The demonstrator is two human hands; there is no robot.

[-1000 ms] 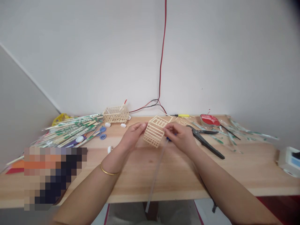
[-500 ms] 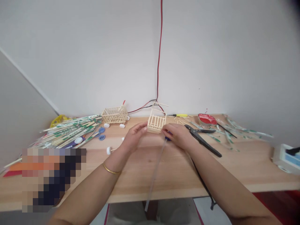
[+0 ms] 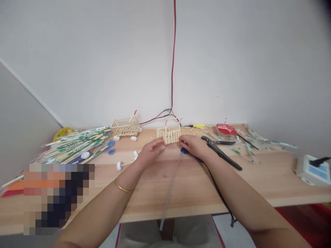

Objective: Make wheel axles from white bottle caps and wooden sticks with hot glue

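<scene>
A small frame of pale wooden sticks [image 3: 172,135] stands upright on the table between my hands, with a raised stick rail at its back. My left hand [image 3: 150,151] is at its front left, fingers stretched and a little apart, the tips against or just before the sticks. Curled fingers of my right hand [image 3: 193,145] close on the frame's right edge; their tips are partly hidden. Below the right hand lies a blue glue gun [image 3: 184,151], mostly covered, with a clear glue stick [image 3: 170,193] running from it toward the table's front edge.
At back left stands a stick cart [image 3: 125,127] with white wheels, beside bagged sticks [image 3: 77,143] and blue caps [image 3: 111,151]. A wheel axle [image 3: 126,164] lies left of my hand. Black cutters [image 3: 222,155], a yellow-handled tool [image 3: 198,126], a red dish [image 3: 226,129] and a power strip [image 3: 314,170] are rightward.
The stick frame has turned from tilted to upright, showing its left side more. My left hand's fingers have loosened from its edge. The view has shifted slightly.
</scene>
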